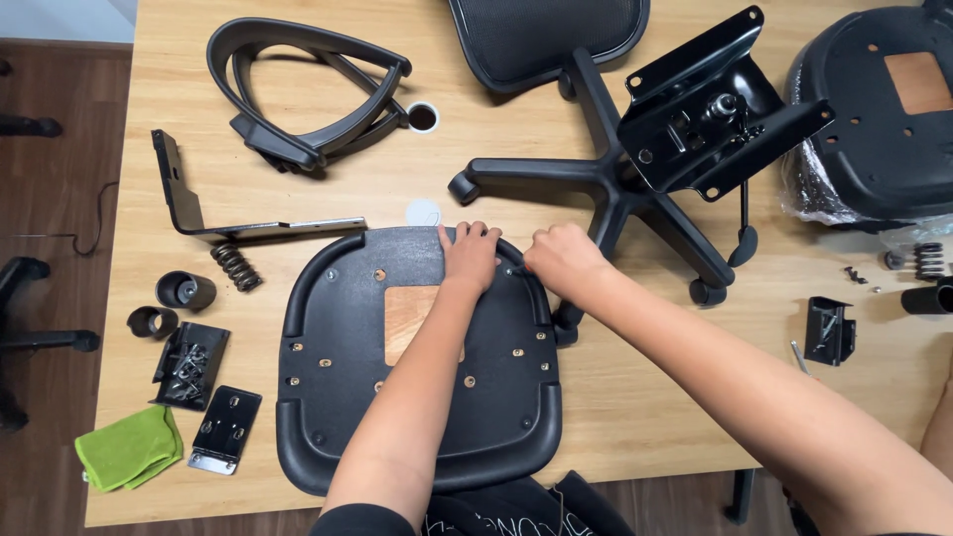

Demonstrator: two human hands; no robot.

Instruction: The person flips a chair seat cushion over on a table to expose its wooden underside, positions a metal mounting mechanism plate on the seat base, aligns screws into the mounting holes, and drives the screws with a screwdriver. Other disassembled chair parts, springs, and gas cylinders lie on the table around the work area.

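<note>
I find my left hand (470,256) pressed flat on the upturned black plastic chair seat pan (417,367) lying on the bench (645,417); right hand (562,260) fisted at its rim, contents unclear. Fitting stage; alignment needed next.

Head view, person's own body only: both forearms are bare from the elbow to the wrist, with no watch, band, ring or glove visible on the left hand (470,256) or the right hand (564,260). At the near edge, on the left arm, a short black sleeve hem (362,520) shows. Between the arms, near centre, a dark black garment with pale printed lettering (501,511) is partly in view.
</note>
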